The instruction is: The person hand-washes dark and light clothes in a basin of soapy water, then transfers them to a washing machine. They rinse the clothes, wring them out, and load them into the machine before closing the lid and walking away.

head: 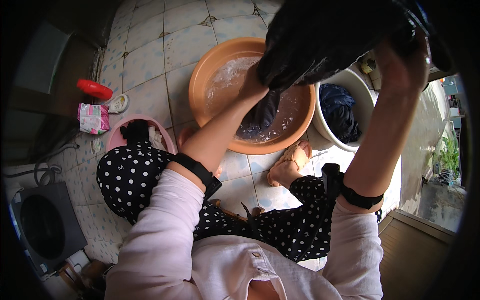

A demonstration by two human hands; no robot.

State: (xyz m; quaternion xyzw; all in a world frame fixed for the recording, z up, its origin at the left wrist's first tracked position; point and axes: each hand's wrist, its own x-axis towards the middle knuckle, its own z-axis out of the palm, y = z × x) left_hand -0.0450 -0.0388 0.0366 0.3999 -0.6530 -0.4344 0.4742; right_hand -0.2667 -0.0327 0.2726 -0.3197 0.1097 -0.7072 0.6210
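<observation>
A wet black garment (326, 37) is held up by both hands over the far right side of an orange plastic basin (255, 147). My left hand (255, 84) grips its lower left end, with the fingers largely hidden by the cloth. Higher up on the right, my right hand (407, 65) holds the other end, its fingers partly lost in shadow. Soapy water (225, 84) with foam fills the basin. Dark cloth (262, 116) dips into that water below my left hand; whether it joins the raised garment is unclear.
A whitish bucket (369, 92) with dark blue clothing (337, 108) adjoins the basin's right. At left are a pink basin (168, 137) of clothes, a red bottle (94, 89), a pink-and-white bag (93, 118) and a round brush (119, 104). A front-loading washing machine (47, 225) stands lower left.
</observation>
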